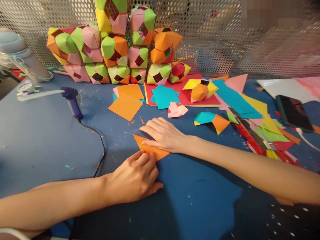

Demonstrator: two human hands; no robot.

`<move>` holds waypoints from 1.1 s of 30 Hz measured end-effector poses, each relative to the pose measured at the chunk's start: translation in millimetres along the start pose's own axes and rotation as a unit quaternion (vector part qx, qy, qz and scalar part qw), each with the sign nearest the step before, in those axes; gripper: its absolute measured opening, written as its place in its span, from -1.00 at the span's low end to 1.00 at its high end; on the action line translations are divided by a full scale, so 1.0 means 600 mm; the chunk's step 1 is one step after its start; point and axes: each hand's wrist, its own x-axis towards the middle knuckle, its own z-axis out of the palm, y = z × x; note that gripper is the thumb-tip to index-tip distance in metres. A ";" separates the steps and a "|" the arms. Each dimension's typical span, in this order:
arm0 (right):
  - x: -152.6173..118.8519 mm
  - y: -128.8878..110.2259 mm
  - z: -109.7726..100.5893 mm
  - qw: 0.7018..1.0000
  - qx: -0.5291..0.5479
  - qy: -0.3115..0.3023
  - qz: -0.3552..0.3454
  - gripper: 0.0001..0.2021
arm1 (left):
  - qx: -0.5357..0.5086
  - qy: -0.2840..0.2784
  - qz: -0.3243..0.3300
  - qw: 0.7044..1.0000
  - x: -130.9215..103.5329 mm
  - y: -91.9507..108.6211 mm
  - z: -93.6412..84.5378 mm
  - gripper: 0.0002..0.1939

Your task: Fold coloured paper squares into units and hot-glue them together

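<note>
An orange paper folded to a triangle [160, 154] lies flat on the blue table [207, 196]. My left hand [137, 175] presses its near edge with curled fingertips, the thumb apart. Flat on the paper's upper right part rests my right hand [163, 135], fingers stretched away and thumb on the paper. Beyond the hands are orange squares [126, 106], blue squares [165, 96] and a small pink folded piece [177, 110]. To the right sits a blue and orange folded piece [212, 121].
Stacked folded-paper shapes [115, 50] stand against a perforated metal screen [212, 40]. A glue gun [72, 101] with its cord and a bottle [23, 55] are at left. At right lie paper scraps [271, 128], scissors [266, 141] and a phone [295, 113].
</note>
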 end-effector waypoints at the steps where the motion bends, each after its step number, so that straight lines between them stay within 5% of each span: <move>1: 0.008 0.000 0.005 1.000 -0.016 0.004 -0.007 -0.56 | 0.000 -0.001 0.002 1.000 0.000 0.000 0.000 -0.63; 12: 0.063 0.002 0.030 0.999 -0.024 0.032 0.027 -0.47 | 0.004 -0.006 0.004 1.000 0.000 -0.003 0.001 -0.64; 22: -0.051 0.027 -0.002 0.998 -0.027 0.027 0.049 -0.32 | 0.002 0.004 0.000 1.000 0.001 -0.008 0.001 -0.68; 33: -0.117 -0.019 -0.046 0.989 0.074 0.019 0.123 -0.85 | -0.028 0.063 -0.032 0.997 0.011 -0.031 -0.016 -0.82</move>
